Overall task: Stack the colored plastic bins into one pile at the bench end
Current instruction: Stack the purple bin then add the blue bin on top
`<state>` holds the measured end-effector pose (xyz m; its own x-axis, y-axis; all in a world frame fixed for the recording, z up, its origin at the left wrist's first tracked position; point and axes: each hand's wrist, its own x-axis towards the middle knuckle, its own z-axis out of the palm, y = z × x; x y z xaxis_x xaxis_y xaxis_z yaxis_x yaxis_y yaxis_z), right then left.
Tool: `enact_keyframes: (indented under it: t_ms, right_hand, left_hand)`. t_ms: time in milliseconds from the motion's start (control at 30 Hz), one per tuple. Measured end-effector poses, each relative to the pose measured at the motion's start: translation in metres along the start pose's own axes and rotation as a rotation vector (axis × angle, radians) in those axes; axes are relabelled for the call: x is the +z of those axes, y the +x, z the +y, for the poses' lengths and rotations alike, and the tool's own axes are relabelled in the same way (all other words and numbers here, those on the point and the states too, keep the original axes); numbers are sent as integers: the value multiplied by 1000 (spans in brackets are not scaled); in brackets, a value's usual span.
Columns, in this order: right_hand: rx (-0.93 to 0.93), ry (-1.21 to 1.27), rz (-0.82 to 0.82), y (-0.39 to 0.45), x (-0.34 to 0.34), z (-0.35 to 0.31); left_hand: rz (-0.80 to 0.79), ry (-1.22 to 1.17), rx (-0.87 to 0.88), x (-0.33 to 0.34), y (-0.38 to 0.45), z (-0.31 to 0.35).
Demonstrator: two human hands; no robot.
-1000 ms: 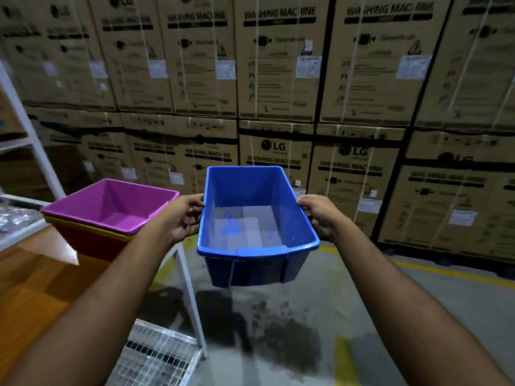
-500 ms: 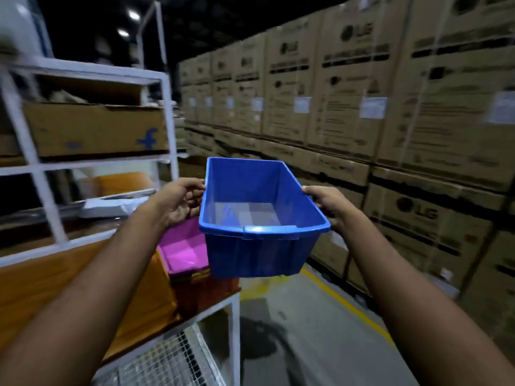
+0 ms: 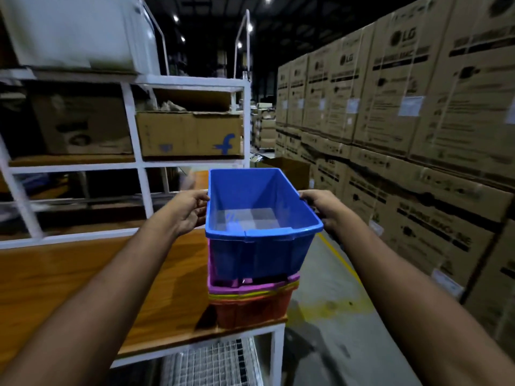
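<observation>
An empty blue bin [image 3: 259, 218] is held at its two long rims, my left hand [image 3: 188, 211] gripping the left rim and my right hand [image 3: 320, 207] gripping the right one. Its base sits in or just above the mouth of a pink bin [image 3: 250, 286]; I cannot tell whether they touch. The pink bin is nested in a yellow bin [image 3: 250, 295], of which only the rim shows, and that in a red bin [image 3: 250, 310]. This pile stands at the right end of the wooden bench [image 3: 83, 288].
White metal shelving [image 3: 139, 162] with cardboard boxes rises behind the bench. A wall of stacked washing-machine cartons [image 3: 404, 121] lines the right side. Between them runs a concrete aisle [image 3: 334, 344] with a yellow line. A wire mesh shelf [image 3: 211, 363] lies under the bench.
My view has turned left toward the bench. The blue bin, held in both hands throughout, has moved from beside the pile to directly over it and lower, down at the pink bin's mouth.
</observation>
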<state>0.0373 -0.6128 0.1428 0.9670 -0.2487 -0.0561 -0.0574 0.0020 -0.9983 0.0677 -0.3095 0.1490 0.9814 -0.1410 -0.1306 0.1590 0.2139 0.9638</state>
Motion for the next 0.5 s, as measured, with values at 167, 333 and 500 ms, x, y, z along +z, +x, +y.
enact_keyframes:
  t_ms: [167, 333, 500]
  right_hand:
    - [15, 14, -55, 16, 7, 15]
    - [21, 117, -85, 29, 9, 39]
    - [46, 100, -98, 43, 12, 56]
  left_hand:
    - [3, 20, -40, -9, 19, -16]
    - [20, 31, -74, -25, 37, -44]
    - [19, 40, -58, -40, 55, -61]
